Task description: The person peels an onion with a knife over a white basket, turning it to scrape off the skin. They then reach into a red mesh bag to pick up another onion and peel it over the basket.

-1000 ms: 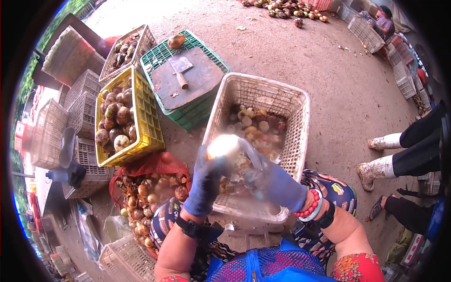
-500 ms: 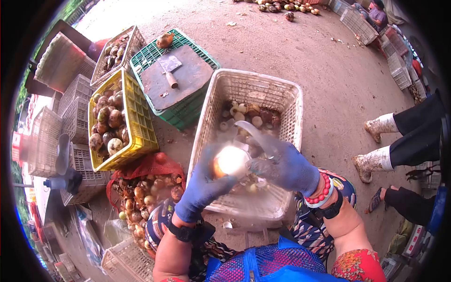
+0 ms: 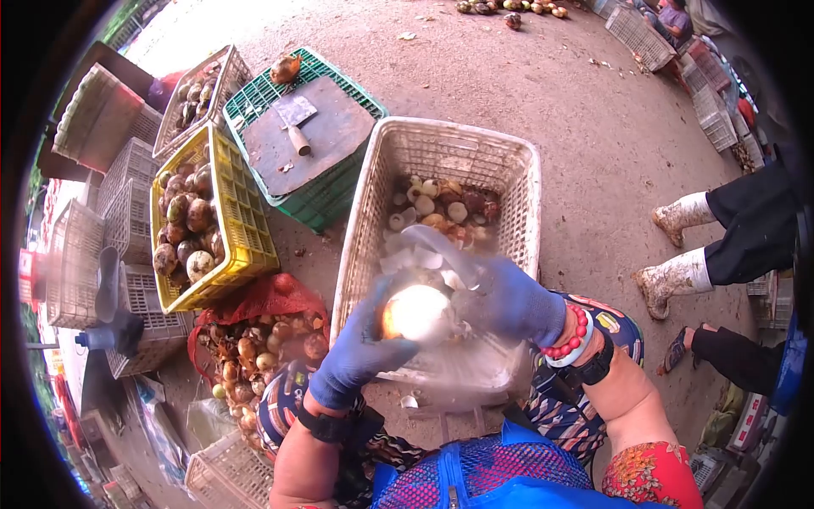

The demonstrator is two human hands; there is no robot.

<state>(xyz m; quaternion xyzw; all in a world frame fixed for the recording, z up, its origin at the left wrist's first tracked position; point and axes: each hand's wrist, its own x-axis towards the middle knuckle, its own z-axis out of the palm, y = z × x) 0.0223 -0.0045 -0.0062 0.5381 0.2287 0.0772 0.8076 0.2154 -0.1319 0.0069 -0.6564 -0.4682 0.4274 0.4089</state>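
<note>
In the head view my left hand [image 3: 360,349], in a blue glove, is closed round a partly peeled round vegetable [image 3: 420,316]. The vegetable is glaring white on most of its surface, with orange-brown skin at its left side. My right hand [image 3: 519,307], also gloved, grips a knife with a curved pale blade [image 3: 431,243]; its handle is hidden in the fingers. My right fingers are close beside the vegetable, slightly blurred. Below both hands stands a whitish plastic crate [image 3: 527,199] holding pale round pieces [image 3: 424,204] and brown scraps.
To the left are a yellow crate [image 3: 246,233] of brown round vegetables and a red mesh bag [image 3: 280,293] of smaller ones. A cleaver [image 3: 293,119] lies on a board [image 3: 339,123] atop a green crate [image 3: 326,199]. Another person's muddy white boots [image 3: 670,276] stand at right.
My right hand and the knife have shifted slightly down and left, and the blade tilts lower. The vegetable stays in my left hand, a little lower. The whole view has shifted slightly.
</note>
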